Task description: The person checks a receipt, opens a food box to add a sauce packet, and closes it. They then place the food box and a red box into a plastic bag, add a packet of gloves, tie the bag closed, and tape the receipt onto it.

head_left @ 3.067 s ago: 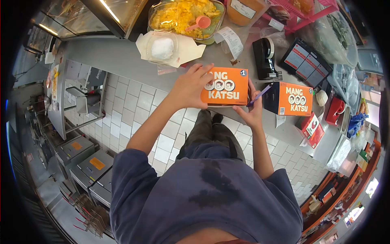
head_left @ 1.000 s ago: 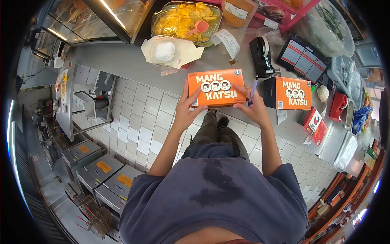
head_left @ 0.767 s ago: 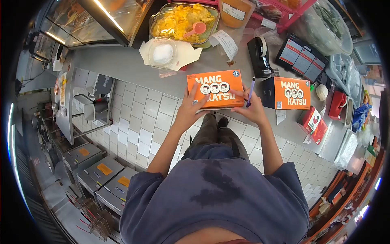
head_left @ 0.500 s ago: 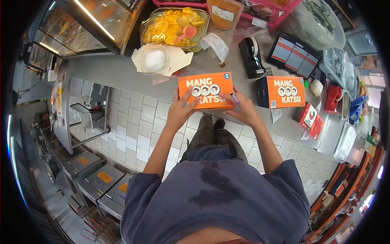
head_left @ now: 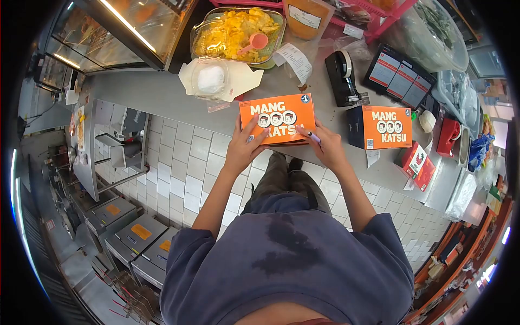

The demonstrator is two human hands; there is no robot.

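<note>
An orange box (head_left: 277, 106) with white "MANG KATSU" lettering is at the counter's front edge, between my two hands. My left hand (head_left: 244, 145) holds its left side, with fingers spread over the top face. My right hand (head_left: 328, 145) grips the lower right side of the box and also has a light purple pen (head_left: 313, 137) between its fingers. To the right stands a second orange box (head_left: 387, 128) with a dark side. An opened paper container (head_left: 238, 84) with a white round item lies behind my left hand.
On the steel counter (head_left: 146, 92) are a glass tray of yellow food (head_left: 216, 38), a black tape dispenser (head_left: 341, 81), a tablet (head_left: 398, 76), a receipt (head_left: 295, 62) and a red-and-white box (head_left: 418, 165). A glass display case (head_left: 124, 32) is at upper left.
The view has shifted slightly, so the counter items sit a little differently in frame. My right hand has changed its angle, and the pen in it points more to the left.
</note>
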